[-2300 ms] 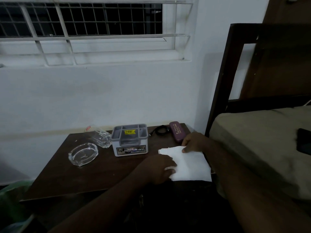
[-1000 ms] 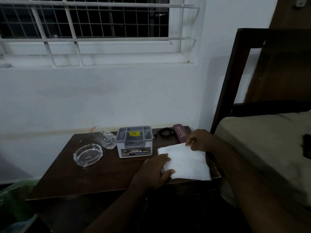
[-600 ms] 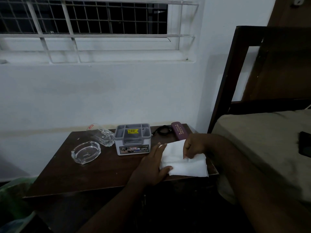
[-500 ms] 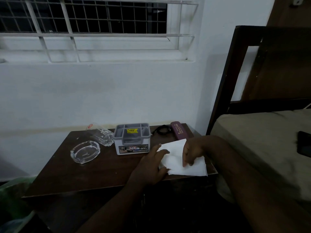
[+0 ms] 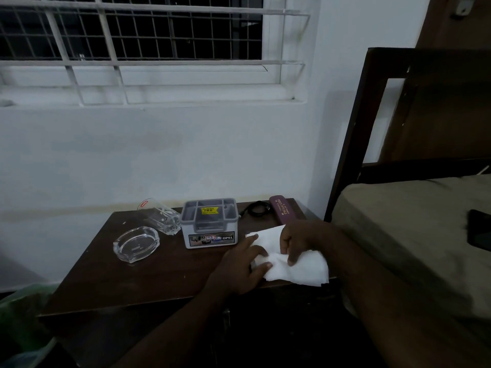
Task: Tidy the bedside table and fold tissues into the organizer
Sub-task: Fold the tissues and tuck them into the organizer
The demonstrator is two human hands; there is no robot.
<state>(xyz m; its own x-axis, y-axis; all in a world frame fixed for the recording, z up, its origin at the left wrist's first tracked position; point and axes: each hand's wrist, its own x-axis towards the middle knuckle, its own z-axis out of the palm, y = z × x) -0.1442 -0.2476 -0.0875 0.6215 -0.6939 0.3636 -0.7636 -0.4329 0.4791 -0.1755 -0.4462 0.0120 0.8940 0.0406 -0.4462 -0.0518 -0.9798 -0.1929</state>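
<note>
Two bare forearms, no sleeves in view behind the fingers, left hand (image 5: 240, 266) and right hand (image 5: 299, 239) both bare, no rings, watch or bands seen near the fingers or wrists, dim light hid finer detail.

On the desk (image 5: 138, 282), the organizer (image 5: 210, 226) sits at the far middle. Left of it lies a tipped glass (image 5: 162, 217), with an ashtray (image 5: 136, 243) nearer and further left. Right of the organizer, a coiled cable (image 5: 256, 209) and a case (image 5: 282, 213) lie far; the tissue (image 5: 297, 269) lies near them at the desk's right edge, beside the bed (image 5: 414, 221).
</note>
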